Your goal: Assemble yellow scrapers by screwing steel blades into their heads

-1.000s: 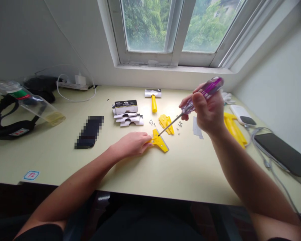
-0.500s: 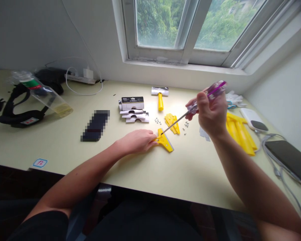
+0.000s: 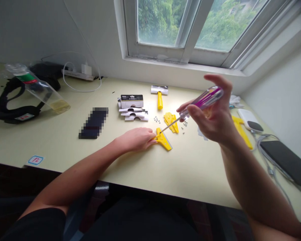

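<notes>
My left hand (image 3: pixel 137 139) is closed on the handle end of a yellow scraper (image 3: pixel 165 142), holding it low over the table with its wide blade end pointing right. My right hand (image 3: pixel 213 113) grips a screwdriver (image 3: pixel 202 102) with a clear and purple handle, the index finger lifted off it. The shaft slants down to the left, and its tip meets the scraper near the neck. Just beyond lie loose yellow scraper plates (image 3: pixel 171 122), with small nuts (image 3: pixel 157 119) to their left and small screws (image 3: pixel 184 125) to their right.
A scraper with a wrapped head (image 3: pixel 160 97) lies toward the window, beside folded card sleeves (image 3: pixel 132 101). Yellow handles (image 3: pixel 243 132), a white device (image 3: pixel 251 119) and a black power bank (image 3: pixel 286 160) with cables are at right. A tilted bottle (image 3: pixel 43 88) rests on a black head strap (image 3: pixel 27 112) at left.
My right hand has opened its fingers somewhat and turned around the screwdriver handle, the index finger now raised. The left hand still holds the scraper in place. The view has shifted slightly.
</notes>
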The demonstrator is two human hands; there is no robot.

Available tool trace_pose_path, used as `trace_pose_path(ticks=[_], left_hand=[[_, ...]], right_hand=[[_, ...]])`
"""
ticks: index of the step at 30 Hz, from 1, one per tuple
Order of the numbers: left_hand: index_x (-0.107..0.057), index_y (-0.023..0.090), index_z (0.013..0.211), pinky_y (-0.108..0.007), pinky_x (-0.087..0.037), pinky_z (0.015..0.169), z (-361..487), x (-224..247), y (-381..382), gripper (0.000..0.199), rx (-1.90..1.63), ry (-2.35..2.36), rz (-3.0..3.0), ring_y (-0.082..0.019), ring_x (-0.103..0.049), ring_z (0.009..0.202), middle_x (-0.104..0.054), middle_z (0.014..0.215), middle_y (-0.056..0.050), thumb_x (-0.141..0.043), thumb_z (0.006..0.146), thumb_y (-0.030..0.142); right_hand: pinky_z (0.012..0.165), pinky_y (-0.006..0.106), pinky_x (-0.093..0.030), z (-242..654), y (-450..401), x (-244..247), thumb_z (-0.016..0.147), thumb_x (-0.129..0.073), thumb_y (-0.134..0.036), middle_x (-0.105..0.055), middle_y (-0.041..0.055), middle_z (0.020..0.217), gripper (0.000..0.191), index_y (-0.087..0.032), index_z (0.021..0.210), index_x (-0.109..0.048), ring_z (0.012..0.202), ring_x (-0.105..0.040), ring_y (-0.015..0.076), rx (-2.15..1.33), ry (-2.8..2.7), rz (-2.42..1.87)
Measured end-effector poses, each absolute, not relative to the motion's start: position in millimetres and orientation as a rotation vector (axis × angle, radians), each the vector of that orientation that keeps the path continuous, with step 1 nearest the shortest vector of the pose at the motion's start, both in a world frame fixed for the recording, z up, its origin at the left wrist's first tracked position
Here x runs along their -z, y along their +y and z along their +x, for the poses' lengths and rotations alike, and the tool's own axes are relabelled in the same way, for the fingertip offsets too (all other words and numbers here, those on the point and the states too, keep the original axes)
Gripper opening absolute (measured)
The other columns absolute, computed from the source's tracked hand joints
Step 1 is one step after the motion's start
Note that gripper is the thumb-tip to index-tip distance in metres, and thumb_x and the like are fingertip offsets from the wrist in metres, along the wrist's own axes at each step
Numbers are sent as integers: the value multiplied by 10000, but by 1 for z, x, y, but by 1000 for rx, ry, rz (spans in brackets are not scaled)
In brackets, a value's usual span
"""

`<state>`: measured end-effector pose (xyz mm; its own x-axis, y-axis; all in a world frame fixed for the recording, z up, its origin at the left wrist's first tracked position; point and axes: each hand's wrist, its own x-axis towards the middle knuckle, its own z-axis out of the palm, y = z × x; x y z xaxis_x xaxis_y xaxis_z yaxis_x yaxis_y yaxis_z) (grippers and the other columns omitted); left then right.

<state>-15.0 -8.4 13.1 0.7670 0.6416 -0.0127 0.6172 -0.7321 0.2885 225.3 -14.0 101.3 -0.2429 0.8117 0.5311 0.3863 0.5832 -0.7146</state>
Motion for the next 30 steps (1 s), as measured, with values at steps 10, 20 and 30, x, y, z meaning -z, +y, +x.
trace_pose_path(ticks=[10,20,30], left_hand=[[-649,147,843,-276,-274,518,-10,-20,-12,310,-52,1051,2771,-140,-545,621,-626,815,-57,-516,956,404],[-654,166,823,-266,-278,522,-14,-13,-10,284,-115,981,2791,-130,-548,622,-636,808,-47,-531,947,390],[-654,161,798,-281,-259,502,-13,-16,-10,277,-95,998,2785,-139,-574,649,-633,798,-38,-555,937,379]], right_hand=[[589,374,-370,224,-12,-158,944,-347,-642,-542,48,551,541,-210,743,-605,508,-498,170,471,-2065,-1592],[667,317,-472,248,30,-195,863,-612,-392,-699,38,1037,345,-295,1192,-641,845,-636,177,-281,-2678,-1250],[674,441,-442,231,27,-178,956,-261,-627,-553,85,683,522,-202,877,-554,702,-568,241,358,-2317,-1882]])
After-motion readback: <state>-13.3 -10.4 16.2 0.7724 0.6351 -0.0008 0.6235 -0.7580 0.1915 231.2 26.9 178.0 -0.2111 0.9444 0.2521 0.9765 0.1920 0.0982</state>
